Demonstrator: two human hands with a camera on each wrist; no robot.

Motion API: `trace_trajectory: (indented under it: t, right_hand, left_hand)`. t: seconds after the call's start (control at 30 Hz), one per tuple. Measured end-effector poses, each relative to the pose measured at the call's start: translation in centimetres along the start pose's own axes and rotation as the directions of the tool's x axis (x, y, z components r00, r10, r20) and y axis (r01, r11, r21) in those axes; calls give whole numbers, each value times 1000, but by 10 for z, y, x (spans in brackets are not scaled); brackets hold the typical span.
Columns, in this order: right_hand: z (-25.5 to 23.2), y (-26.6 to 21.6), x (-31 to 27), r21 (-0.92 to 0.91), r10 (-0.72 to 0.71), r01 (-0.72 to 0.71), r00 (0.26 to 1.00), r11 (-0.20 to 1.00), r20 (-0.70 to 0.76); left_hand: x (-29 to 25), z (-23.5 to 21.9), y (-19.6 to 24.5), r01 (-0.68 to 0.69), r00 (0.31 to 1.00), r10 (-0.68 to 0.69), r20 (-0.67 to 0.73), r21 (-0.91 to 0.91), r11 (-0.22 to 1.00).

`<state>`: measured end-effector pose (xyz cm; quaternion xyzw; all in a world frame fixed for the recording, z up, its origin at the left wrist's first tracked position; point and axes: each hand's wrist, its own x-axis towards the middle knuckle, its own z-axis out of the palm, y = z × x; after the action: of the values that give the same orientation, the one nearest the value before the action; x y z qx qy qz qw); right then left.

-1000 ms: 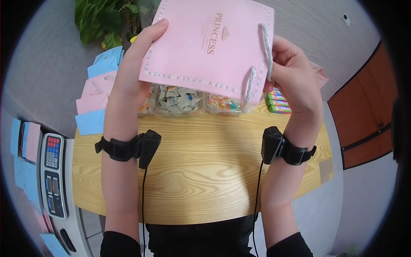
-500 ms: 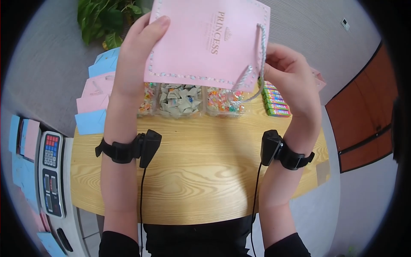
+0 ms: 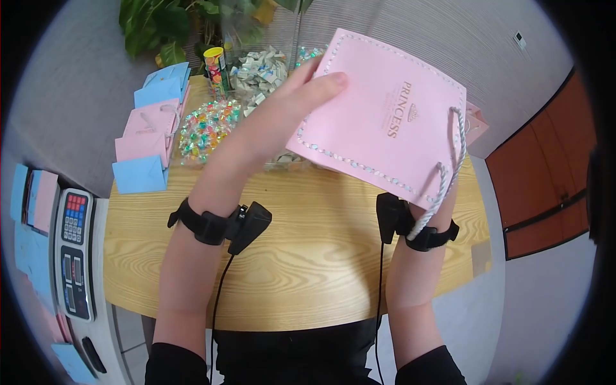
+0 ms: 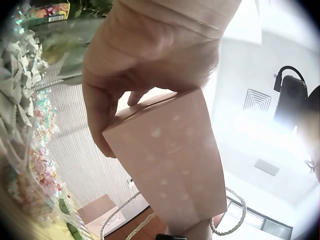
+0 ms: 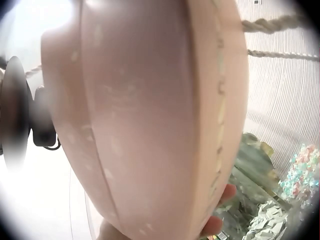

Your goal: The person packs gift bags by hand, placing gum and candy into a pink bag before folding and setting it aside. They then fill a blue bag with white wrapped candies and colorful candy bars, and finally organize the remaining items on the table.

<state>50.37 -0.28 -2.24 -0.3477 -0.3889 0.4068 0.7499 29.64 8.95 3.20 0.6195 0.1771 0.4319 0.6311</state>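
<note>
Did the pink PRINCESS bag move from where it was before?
Yes. The pink bag moved to the person's right, closer to the brown door.

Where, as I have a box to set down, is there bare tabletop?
The widest patch of table lies between left forearm and right forearm, bordered behind by wrapped candies. A smaller one lies left of the left forearm, nearer than the front blue bag. The back left is crowded with bags and candies; the raised pink bag hides the back right.
</note>
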Motion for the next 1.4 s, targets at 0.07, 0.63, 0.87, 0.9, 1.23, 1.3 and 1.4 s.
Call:
trace_trajectory:
  t: [0.07, 0.63, 0.87, 0.9, 1.23, 1.3, 1.4]
  right_hand:
    - [4, 0, -3, 17, 30, -32, 995, 999, 92]
    - [69, -39, 37, -550, 189, 481, 610, 683, 769]
    - [90, -47, 32, -646, 418, 489, 500, 586, 758]
    - [90, -47, 33, -640, 437, 491, 471, 591, 766]
    - [90, -40, 25, -678, 383, 548, 563, 490, 732]
    - [99, -44, 19, -732, 454, 512, 575, 449, 681]
    - [103, -40, 20, -767, 491, 499, 589, 404, 642]
  left_hand:
    - [0, -2, 0, 23, 999, -23, -26, 11, 1000]
    - [-63, -65, 11, 171, 980, -177, -93, -67, 983]
    - [-132, -156, -10, 483, 875, -478, 74, -74, 872]
    - [-136, -166, -17, 550, 834, -538, 126, -96, 830]
    - [-145, -216, -78, 664, 745, -592, 307, -270, 697]
    - [-143, -197, -74, 586, 810, -552, 198, -237, 775]
    - [-137, -182, -66, 601, 797, -589, 137, -273, 751]
